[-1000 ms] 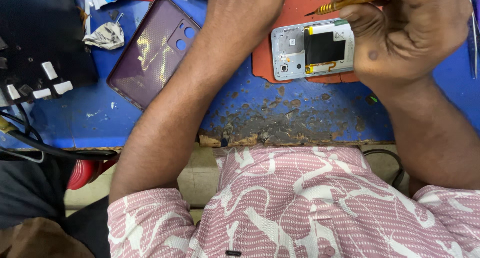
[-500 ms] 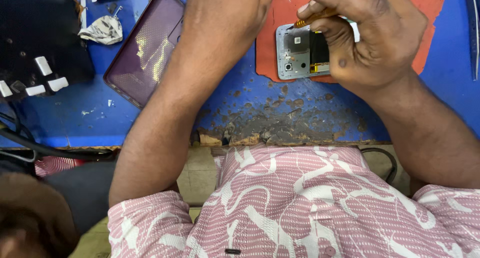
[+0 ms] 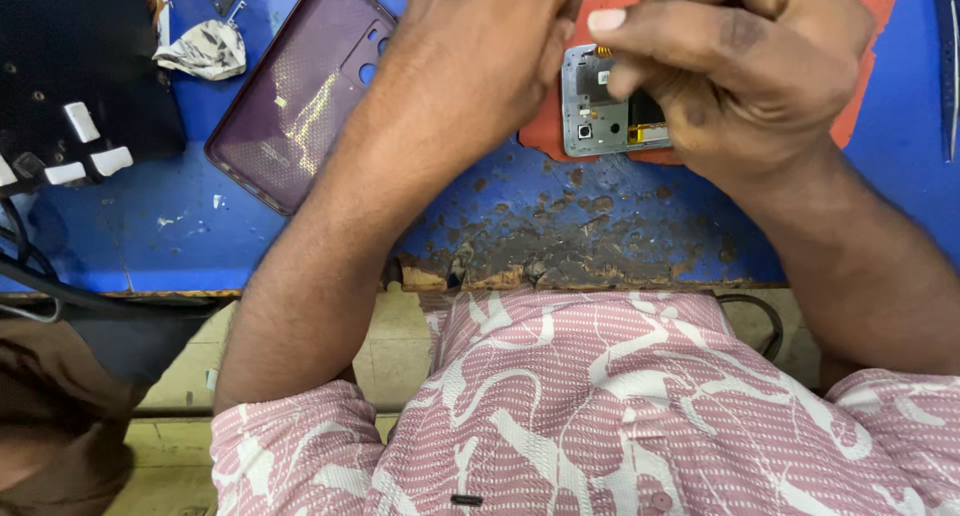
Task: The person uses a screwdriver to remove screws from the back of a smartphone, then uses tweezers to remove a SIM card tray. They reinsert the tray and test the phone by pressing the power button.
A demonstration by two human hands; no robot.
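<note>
We see the right hand (image 3: 745, 71) curled tight over the opened phone (image 3: 600, 116), thumb pressed on its top edge, pinching a small orange-tipped tool (image 3: 605, 51). At nine o'clock from the phone, the left hand (image 3: 490, 46) rests closed against its side; its grip is hidden.

Opened phone (image 3: 600, 121) lies on mat (image 3: 870, 86), at table's (image 3: 250, 246) 1 o'clock. Back cover (image 3: 300, 96) at 9 o'clock of phone, well apart. Crumpled cloth (image 3: 205, 48) at cover's 10 o'clock; power strip (image 3: 70, 96) at its 9. Blade tool (image 3: 948, 66) far at 3 o'clock, by edge.
</note>
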